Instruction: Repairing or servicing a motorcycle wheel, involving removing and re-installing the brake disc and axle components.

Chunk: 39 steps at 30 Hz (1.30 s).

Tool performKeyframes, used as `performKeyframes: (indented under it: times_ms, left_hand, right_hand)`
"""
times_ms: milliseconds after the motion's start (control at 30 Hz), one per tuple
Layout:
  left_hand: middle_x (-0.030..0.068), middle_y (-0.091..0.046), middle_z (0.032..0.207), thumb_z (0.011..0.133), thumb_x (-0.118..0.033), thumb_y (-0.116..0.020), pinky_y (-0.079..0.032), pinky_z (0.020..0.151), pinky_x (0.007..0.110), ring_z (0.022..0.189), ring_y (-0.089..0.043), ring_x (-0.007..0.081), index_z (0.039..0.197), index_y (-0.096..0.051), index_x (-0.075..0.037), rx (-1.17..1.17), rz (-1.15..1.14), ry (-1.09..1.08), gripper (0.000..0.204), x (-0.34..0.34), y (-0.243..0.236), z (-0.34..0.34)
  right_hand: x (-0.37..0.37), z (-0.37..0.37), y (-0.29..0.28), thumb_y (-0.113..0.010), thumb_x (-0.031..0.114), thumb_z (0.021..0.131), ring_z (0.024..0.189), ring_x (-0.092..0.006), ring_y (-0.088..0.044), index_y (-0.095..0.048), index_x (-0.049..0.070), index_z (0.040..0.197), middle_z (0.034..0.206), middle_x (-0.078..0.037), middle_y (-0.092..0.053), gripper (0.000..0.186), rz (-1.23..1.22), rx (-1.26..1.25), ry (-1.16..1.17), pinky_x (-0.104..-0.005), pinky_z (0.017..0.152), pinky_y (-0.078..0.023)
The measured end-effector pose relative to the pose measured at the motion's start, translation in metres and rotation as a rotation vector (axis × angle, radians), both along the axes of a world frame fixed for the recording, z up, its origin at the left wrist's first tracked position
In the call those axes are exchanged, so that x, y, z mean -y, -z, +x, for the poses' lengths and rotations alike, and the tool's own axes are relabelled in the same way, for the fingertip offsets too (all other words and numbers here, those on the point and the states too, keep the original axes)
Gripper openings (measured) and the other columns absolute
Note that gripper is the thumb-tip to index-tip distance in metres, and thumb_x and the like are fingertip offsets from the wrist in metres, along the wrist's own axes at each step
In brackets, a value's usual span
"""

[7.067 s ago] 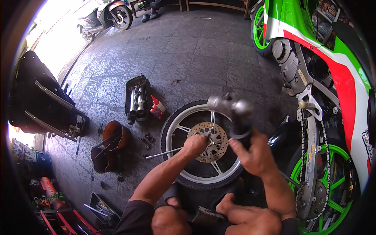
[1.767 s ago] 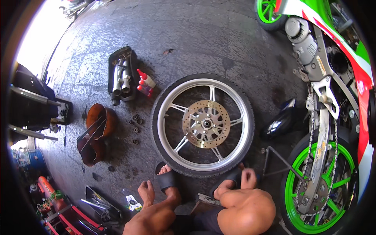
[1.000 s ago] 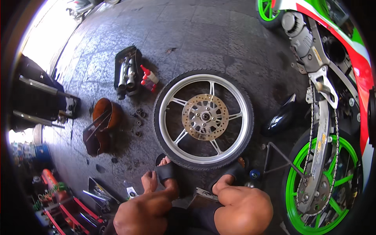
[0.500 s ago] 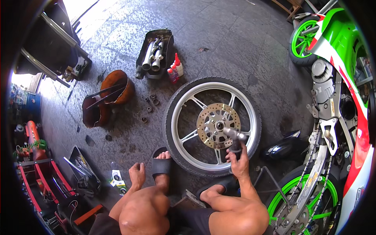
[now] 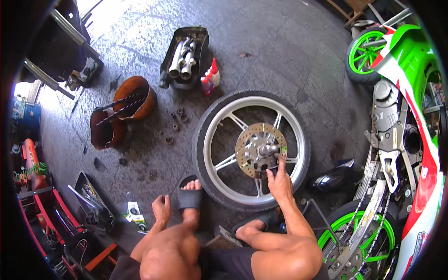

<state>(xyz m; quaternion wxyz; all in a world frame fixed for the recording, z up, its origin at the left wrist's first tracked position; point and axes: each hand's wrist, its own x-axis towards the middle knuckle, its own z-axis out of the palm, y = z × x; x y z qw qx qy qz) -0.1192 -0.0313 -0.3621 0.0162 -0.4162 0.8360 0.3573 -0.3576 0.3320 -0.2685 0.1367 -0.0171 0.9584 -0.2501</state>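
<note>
A silver spoked motorcycle wheel (image 5: 228, 161) with a black tyre (image 5: 200, 175) lies flat on the floor before me. My right hand (image 5: 280, 179) is closed round the dark grip of a short tool with a rounded grey metal head (image 5: 269, 150). That head is over the drilled brake disc (image 5: 243, 160), covering the hub's centre; whether it touches cannot be told. My left hand (image 5: 161, 208) hangs by my left knee with its fingers curled in and nothing visible in them. It is nearest to my sandalled left foot (image 5: 190, 196) and some small packets (image 5: 135, 214).
Beyond the wheel stand a black bin of silver tubes (image 5: 179, 63) and red-capped bottles (image 5: 211, 81). Several small metal parts (image 5: 176, 122) lie left of the tyre, near rusty containers (image 5: 135, 95). A partly stripped green-wheeled motorcycle (image 5: 387, 126) fills the right side; a tool tray (image 5: 93, 203) is at left.
My right hand has moved forward and slightly left, carrying the tool's head up over the hub. The left hand stays by the knee. The whole view has shifted slightly.
</note>
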Motion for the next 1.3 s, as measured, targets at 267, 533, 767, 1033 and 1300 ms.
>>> performKeyframes:
  times_ms: [267,533,767,1033,1300]
  left_hand:
    - [0.0259,-0.060,0.067,0.092,-0.022,-0.062,-0.044,0.060,0.044,0.058,-0.056,0.0324,0.077,-0.060,0.008,0.086,-0.052,-0.062,0.034,0.009,-0.003,0.006]
    - [0.0260,-0.062,0.070,0.092,-0.021,-0.061,-0.046,0.062,0.042,0.059,-0.057,0.0261,0.079,-0.062,0.009,0.106,0.009,-0.065,0.032,0.002,-0.016,0.004]
    - [0.0259,-0.060,0.068,0.092,-0.021,-0.062,-0.046,0.061,0.044,0.060,-0.061,0.0329,0.076,-0.060,0.008,-0.007,-0.002,0.029,0.032,-0.009,-0.013,-0.031]
    - [0.0214,-0.063,0.066,0.091,-0.020,-0.064,-0.047,0.059,0.039,0.057,-0.061,0.0246,0.078,-0.064,0.006,-0.183,0.057,0.154,0.029,-0.024,-0.028,-0.107]
    - [0.0237,-0.063,0.071,0.092,-0.023,-0.063,-0.047,0.061,0.040,0.061,-0.063,0.0302,0.082,-0.063,0.005,-0.249,-0.042,0.301,0.030,-0.008,-0.025,-0.193]
  right_hand:
    - [0.004,0.001,0.000,-0.063,0.013,0.094,0.087,-0.0479,-0.068,-0.015,0.006,0.150,0.098,-0.027,-0.070,0.074,0.011,-0.034,-0.046,-0.0523,0.077,-0.053]
    - [0.002,-0.005,-0.005,-0.063,0.019,0.093,0.090,-0.0537,-0.064,-0.023,0.005,0.148,0.112,-0.036,-0.063,0.069,0.060,0.030,-0.008,-0.0565,0.077,-0.050]
    - [0.003,-0.007,-0.007,-0.064,0.020,0.092,0.091,-0.0549,-0.062,-0.023,0.006,0.147,0.111,-0.038,-0.062,0.070,-0.006,-0.061,-0.030,-0.0590,0.077,-0.050]
    - [-0.041,0.077,-0.022,-0.072,0.023,0.087,0.106,-0.0482,-0.063,-0.041,0.001,0.141,0.111,-0.029,-0.066,0.066,-0.264,-0.069,0.337,-0.0487,0.086,-0.051]
    - [-0.062,0.301,0.008,-0.069,0.019,0.089,0.113,-0.0335,-0.061,-0.048,0.000,0.137,0.121,-0.023,-0.062,0.055,-0.340,0.256,0.990,-0.0401,0.094,-0.050]
